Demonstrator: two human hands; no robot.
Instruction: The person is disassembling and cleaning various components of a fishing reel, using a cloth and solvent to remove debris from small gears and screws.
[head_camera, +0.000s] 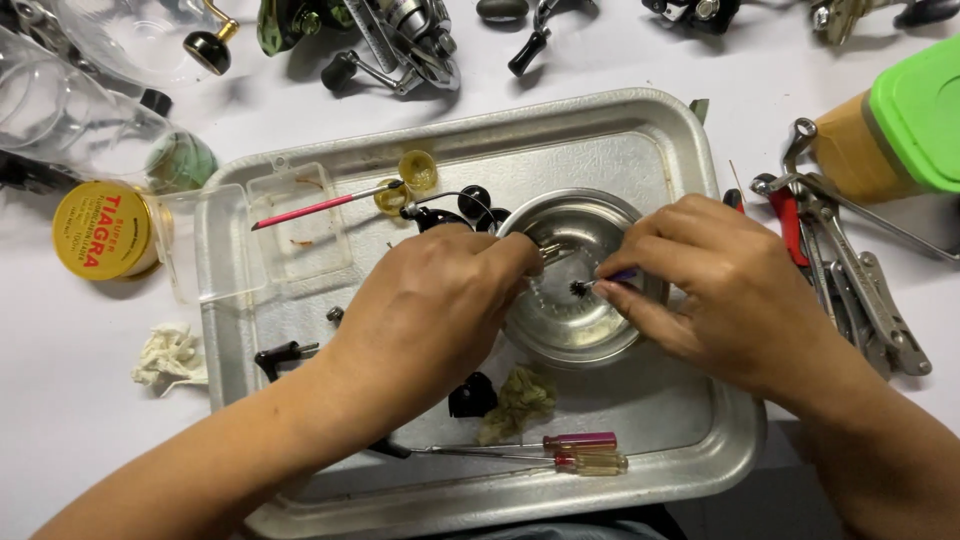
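Note:
My left hand (430, 300) pinches a small metal part (550, 250) over a round steel bowl (560, 340) that sits in a metal tray (660, 150). My right hand (710, 290) grips a small brush with a purple handle (600, 283), its dark bristles held close to the metal part above the bowl. Both hands meet over the bowl's middle.
In the tray lie a pink-handled brush (310, 208), a clear plastic box (270, 235), yellow rings (417, 170), black parts, a dirty rag (515, 400) and two screwdrivers (585, 452). Around it are a yellow tin (100, 230), wrenches (850, 270), a green-lidded container (900, 130) and fishing reels (390, 40).

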